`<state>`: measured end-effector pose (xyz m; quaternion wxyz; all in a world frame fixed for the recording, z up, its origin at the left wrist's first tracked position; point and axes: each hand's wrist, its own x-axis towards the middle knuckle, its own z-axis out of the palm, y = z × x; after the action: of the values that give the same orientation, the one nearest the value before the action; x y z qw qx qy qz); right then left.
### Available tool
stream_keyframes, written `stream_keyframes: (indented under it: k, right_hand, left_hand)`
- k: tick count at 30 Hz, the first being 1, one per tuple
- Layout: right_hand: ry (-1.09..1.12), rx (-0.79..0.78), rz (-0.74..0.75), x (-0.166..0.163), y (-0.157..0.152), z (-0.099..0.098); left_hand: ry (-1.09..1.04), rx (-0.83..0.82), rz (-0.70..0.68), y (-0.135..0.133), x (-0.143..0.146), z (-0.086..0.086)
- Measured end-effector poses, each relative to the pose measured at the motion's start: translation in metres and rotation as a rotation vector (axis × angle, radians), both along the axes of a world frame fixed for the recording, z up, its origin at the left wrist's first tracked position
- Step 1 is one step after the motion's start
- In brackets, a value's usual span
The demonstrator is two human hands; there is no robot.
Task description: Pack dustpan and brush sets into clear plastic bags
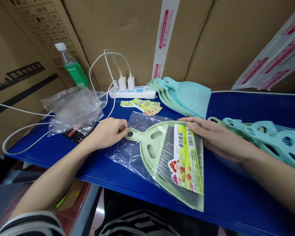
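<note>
A light green dustpan [149, 144] with a grey-bristled hand brush [166, 154] nested in it lies over the front of the blue table. A yellow-green printed card [186, 157] rests across the bristles. Clear plastic bag film [123, 164] spreads around the handle end. My left hand [110, 132] is closed in a pinch on the bag at the handle's tip; its fingertips are partly hidden. My right hand [211, 136] grips the dustpan's wide end at the upper corner, thumb on top by the card, other fingers partly out of sight.
Blue dustpans [191, 95] are stacked at the back. More dustpan and brush sets [265, 137] lie at right. Loose printed cards [147, 106] sit before a power strip [135, 92]. Plastic bags [76, 106], white cables [27, 126] and a green-labelled bottle [75, 70] are at left. Cardboard [127, 29] stands behind.
</note>
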<state>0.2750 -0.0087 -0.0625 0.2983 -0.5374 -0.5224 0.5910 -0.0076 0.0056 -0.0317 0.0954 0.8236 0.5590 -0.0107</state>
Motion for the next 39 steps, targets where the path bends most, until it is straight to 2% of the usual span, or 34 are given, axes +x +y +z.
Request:
stream_keyframes:
  k: [4,11,14,19,31,39]
  right_hand:
    - [0.052,0.056,0.077,0.003,0.002,-0.002]
    - [0.119,0.047,0.163,0.005,0.001,0.0]
    - [0.143,0.01,0.104,0.006,0.0,-0.002]
    - [0.167,-0.035,0.001,0.006,0.0,-0.003]
    - [-0.016,0.086,-0.04,0.01,0.004,-0.007]
    - [-0.067,0.148,0.017,0.014,0.006,-0.005]
  left_hand:
    - [0.079,0.035,0.013,-0.001,-0.001,0.002]
    - [0.137,0.035,0.028,-0.001,0.0,0.004]
    - [0.123,-0.004,0.052,0.0,0.001,0.005]
    - [0.122,0.052,0.024,0.001,-0.001,0.005]
    - [0.191,0.133,0.033,-0.001,-0.001,0.007]
    - [0.222,0.128,0.048,-0.001,-0.002,0.01]
